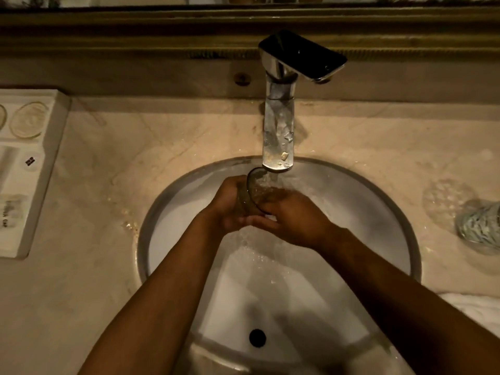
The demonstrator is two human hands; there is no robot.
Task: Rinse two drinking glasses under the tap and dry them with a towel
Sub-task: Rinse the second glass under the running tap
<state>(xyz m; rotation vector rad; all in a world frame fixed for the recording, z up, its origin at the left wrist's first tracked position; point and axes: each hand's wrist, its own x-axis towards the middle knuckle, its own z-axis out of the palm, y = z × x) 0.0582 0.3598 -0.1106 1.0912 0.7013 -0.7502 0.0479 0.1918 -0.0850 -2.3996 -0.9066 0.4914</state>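
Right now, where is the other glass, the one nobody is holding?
In the head view, the other glass sits on the counter at the far right, beside the sink, with the white towel nearer the person.

We see clear glass [253, 192] tipped on side over basin, mouth toward tap [278, 131], water running into it. Second glass [480, 228] stands on counter near right edge, well apart. White towel [476, 307] lies at counter's front right edge.
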